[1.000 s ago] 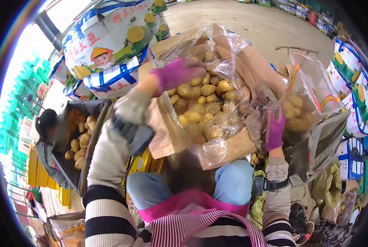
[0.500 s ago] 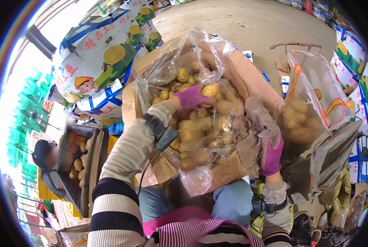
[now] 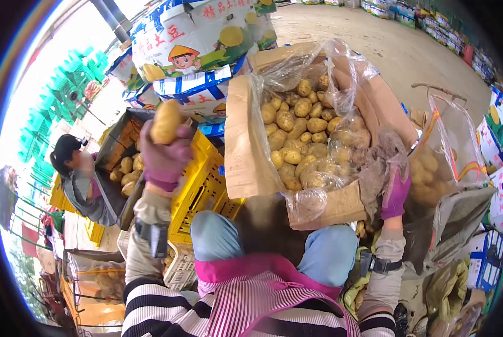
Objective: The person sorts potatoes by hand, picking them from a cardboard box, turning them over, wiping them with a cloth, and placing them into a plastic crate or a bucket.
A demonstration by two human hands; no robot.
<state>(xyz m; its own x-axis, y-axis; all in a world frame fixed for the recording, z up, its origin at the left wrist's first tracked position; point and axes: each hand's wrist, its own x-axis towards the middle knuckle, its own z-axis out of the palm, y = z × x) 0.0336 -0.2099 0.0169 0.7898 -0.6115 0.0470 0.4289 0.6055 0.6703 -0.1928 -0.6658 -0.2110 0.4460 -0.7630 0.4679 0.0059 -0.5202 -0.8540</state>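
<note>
My left hand (image 3: 164,154), in a purple glove, is closed around a large potato (image 3: 165,122). It holds the potato up to the left of the cardboard box (image 3: 257,163), in front of a dark sorting bin. In the box, lined with clear plastic film (image 3: 341,62), lie many potatoes (image 3: 296,121). My right hand (image 3: 396,191), also in a purple glove, is at the box's right front edge. Its fingers are mostly hidden by a dirty grey-brown rag (image 3: 383,160), which it grips and which drapes over the box flap.
Yellow crates (image 3: 198,185) and a dark bin with potatoes (image 3: 129,174) stand at left, with another person (image 3: 74,174) beside it. Printed potato cartons (image 3: 201,45) are stacked behind. A clear bag of potatoes (image 3: 431,168) stands at right.
My left hand has lifted a potato out of the box and carried it left. The view has turned left. My right hand stays with the rag at the box edge.
</note>
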